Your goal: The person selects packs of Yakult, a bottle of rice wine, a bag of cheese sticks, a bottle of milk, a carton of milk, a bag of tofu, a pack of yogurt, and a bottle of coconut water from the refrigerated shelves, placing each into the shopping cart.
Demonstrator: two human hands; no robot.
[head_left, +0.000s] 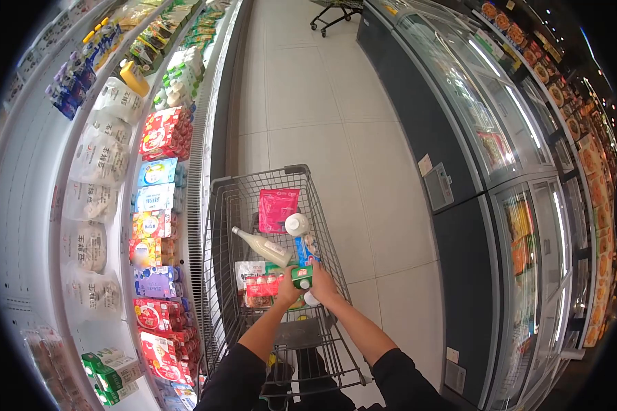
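Both my hands reach into a wire shopping cart (216, 226) in front of me. My left hand (287, 291) and my right hand (321, 286) together hold a small green carton (301, 276) low over the cart's near end. Just beyond it in the cart lie a clear bottle of white drink (260, 246), a white bottle with a round cap (297, 224), a pink pouch (277, 207), a blue carton (306, 248) and a red multipack (260, 288). A white object under my right hand is mostly hidden.
An open chilled shelf (116, 205) with milk bags, cartons and red multipacks runs along my left. Glass-lidded freezer cabinets (487, 171) line the right. The tiled aisle (322, 103) stretches ahead, with another cart (336, 10) at its far end.
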